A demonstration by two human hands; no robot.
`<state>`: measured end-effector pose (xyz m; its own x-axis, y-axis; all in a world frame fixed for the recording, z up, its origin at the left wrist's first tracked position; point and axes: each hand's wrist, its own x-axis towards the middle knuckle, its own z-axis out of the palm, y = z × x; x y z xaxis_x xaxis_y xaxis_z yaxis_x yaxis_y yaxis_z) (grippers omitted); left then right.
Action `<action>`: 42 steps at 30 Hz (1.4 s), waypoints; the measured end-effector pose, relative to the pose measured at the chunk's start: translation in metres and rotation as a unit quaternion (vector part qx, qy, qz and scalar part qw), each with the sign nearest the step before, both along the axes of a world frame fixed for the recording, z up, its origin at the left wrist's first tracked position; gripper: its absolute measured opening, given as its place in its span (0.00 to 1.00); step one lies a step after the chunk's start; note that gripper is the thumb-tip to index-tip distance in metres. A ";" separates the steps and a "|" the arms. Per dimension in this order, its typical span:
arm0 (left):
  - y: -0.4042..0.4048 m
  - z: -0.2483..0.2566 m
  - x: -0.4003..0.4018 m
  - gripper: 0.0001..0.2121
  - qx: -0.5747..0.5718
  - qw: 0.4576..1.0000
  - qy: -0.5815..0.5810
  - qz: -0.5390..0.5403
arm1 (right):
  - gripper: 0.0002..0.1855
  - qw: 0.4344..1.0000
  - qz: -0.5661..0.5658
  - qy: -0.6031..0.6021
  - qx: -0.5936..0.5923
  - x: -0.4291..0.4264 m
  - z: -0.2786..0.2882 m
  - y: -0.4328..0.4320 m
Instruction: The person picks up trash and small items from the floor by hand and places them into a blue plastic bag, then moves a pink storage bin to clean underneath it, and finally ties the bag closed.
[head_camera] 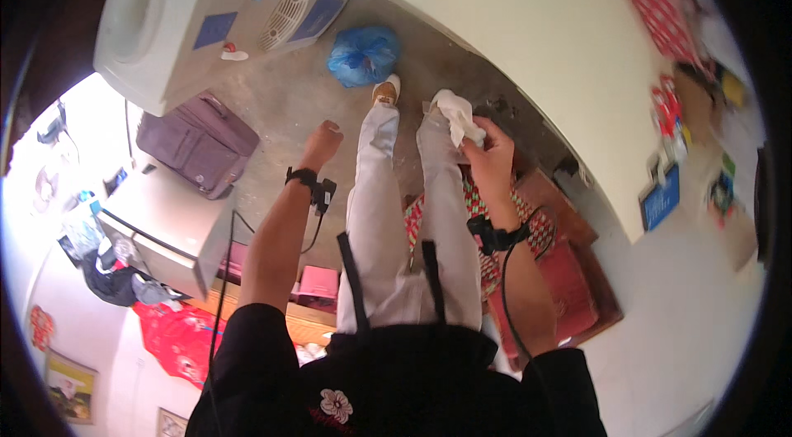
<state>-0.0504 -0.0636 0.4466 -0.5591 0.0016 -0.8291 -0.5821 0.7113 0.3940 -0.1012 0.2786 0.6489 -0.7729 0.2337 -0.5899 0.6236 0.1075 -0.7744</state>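
Note:
My right hand (pixel 492 155) grips a crumpled white cloth or tissue (pixel 456 114), which hangs over the lower part of my right trouser leg and hides that foot. My left hand (pixel 323 141) is curled in the air over the concrete floor, left of my legs; its fingers are partly hidden and nothing shows in it. Both wrists carry black straps with cables. A blue plastic bag (pixel 365 56) lies on the floor just beyond my left shoe (pixel 387 90).
A white appliance (pixel 185 59) stands at the upper left, above a purple suitcase (pixel 198 143) and a white cabinet (pixel 167 220). A large cream panel (pixel 526 22) spans the upper right. Beside my right leg is a red wooden chair (pixel 569 288) with patterned fabric.

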 end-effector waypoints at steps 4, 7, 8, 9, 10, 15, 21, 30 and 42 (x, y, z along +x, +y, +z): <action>0.030 -0.079 -0.028 0.22 -0.068 0.984 0.146 -0.073 | 0.17 0.998 0.061 -0.033 0.012 -0.005 -0.075 -0.015; 0.045 -0.125 -0.057 0.30 -0.106 0.971 0.184 -0.113 | 0.17 0.990 0.118 -0.068 0.047 0.003 -0.111 -0.021; 0.055 -0.136 -0.067 0.29 -0.124 0.967 0.188 -0.122 | 0.17 0.987 0.134 -0.074 0.056 0.009 -0.123 -0.020; 0.063 -0.144 -0.083 0.27 -0.143 0.961 0.196 -0.131 | 0.16 0.984 0.149 -0.075 0.066 0.013 -0.136 -0.018; 0.072 -0.159 -0.093 0.24 -0.166 0.953 0.237 -0.093 | 0.16 0.983 0.156 -0.072 0.071 0.020 -0.150 -0.015; 0.080 -0.221 -0.110 0.18 -0.134 0.960 0.239 0.060 | 0.15 0.980 0.143 -0.133 0.030 0.047 -0.196 -0.006; 0.077 -0.282 -0.099 0.15 -0.121 0.972 0.072 -0.188 | 0.17 0.967 0.201 -0.110 0.108 0.063 -0.223 0.002; 0.057 -0.227 -0.046 0.12 -0.105 0.969 0.060 -0.216 | 0.16 0.987 0.131 -0.081 0.049 0.055 -0.206 -0.006; 0.054 -0.120 -0.054 0.14 0.026 0.950 0.305 -0.065 | 0.17 0.992 0.067 -0.101 0.025 0.050 -0.191 -0.008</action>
